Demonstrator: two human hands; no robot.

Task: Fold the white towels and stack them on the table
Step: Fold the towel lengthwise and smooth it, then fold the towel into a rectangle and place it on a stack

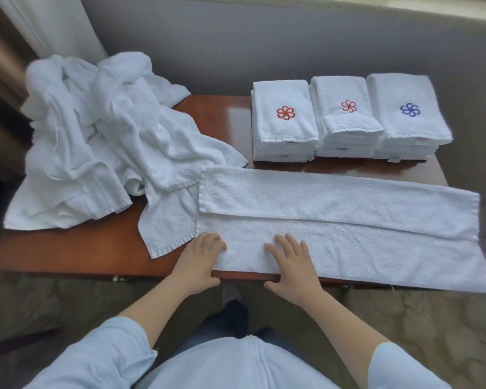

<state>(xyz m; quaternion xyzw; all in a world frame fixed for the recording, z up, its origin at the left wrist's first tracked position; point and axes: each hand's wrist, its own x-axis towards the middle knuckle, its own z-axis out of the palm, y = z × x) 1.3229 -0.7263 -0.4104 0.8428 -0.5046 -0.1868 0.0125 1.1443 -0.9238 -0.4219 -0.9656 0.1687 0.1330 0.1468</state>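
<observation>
A long white towel (pixel 348 220) lies spread across the front of the wooden table (pixel 96 248), its far long edge folded toward the middle. My left hand (pixel 199 262) grips the towel's near left corner at the table's front edge, fingers curled over the cloth. My right hand (pixel 292 265) lies flat on the towel's near strip, fingers spread. A heap of unfolded white towels (pixel 101 136) fills the table's left side. Three stacks of folded towels stand at the back right: two with a red flower mark (pixel 285 119) (pixel 347 113), one with a blue mark (pixel 407 110).
The towel's right end hangs past the table's right edge (pixel 438 169). A grey sofa back (pixel 264 46) runs behind the table. A white curtain (pixel 54 23) hangs at the back left. Patterned carpet (pixel 432 318) lies below the table's front edge.
</observation>
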